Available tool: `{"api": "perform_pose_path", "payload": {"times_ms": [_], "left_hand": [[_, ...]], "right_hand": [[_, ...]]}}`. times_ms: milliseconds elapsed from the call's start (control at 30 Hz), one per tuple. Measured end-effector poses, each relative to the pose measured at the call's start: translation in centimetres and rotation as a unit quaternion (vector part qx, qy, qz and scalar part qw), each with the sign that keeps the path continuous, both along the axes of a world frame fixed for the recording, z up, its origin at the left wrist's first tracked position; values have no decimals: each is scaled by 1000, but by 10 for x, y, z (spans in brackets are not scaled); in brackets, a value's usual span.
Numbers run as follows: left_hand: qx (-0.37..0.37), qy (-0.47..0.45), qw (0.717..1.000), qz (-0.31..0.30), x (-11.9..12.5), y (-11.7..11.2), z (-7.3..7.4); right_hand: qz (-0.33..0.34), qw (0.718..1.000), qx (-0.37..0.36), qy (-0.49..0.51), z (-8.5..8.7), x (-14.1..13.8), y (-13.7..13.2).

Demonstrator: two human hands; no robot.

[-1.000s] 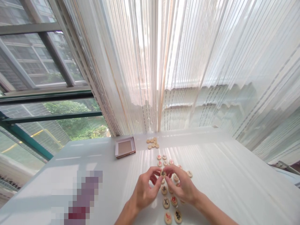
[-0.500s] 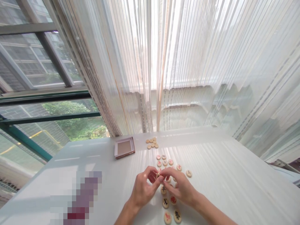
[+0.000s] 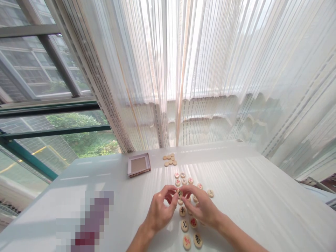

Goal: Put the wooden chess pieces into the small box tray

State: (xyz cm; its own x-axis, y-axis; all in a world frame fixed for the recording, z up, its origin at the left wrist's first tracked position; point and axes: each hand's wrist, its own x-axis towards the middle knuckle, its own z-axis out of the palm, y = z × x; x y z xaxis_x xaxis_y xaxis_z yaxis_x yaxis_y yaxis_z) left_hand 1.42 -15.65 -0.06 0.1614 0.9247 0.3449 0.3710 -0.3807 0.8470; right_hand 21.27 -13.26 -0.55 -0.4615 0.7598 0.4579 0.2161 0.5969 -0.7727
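Observation:
Between my two hands a round wooden Chinese chess piece (image 3: 180,193) with a black character is held above the table, its marked face toward me. My left hand (image 3: 162,207) is closed, thumb and forefinger pinching the piece's left edge. From the other side, the fingertips of my right hand (image 3: 201,207) grip its right edge. Below the hands lie more face-up pieces, such as a black-marked piece (image 3: 182,210), a red-marked piece (image 3: 193,222) and another red one (image 3: 187,242). Some pieces are partly hidden under my right hand.
Several blank-looking pieces (image 3: 170,160) are grouped at the back of the white table (image 3: 241,210). Left of them stands an open shallow box (image 3: 139,164). A lone black-marked piece (image 3: 210,193) lies to the right. Sheer curtains (image 3: 210,70) hang behind the table; a pixelated patch covers the left.
The held piece has turned so its black character shows more plainly. My fingers have shifted to its opposite edges; the pieces on the table look the same.

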Motion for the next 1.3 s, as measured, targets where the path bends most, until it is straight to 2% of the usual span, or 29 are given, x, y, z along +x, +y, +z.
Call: {"api": "perform_pose_path", "payload": {"times_ms": [367, 667, 967, 1167, 1300], "left_hand": [[1, 31, 999, -30, 0, -1, -1], [39, 83, 995, -38, 2, -3, 0], [42, 80, 996, -19, -1, -1, 1], [-10, -15, 999, 37, -16, 9, -1], [-25, -25, 997, 65, -24, 18, -8]], "right_hand": [[-9, 1000, -2, 10, 2, 0, 1], [-20, 999, -32, -16, 2, 0, 3], [-21, 1000, -17, -9, 0, 1, 3], [-94, 995, 20, -1, -6, 4, 7], [-105, 994, 22, 1, -3, 5, 9]]}}
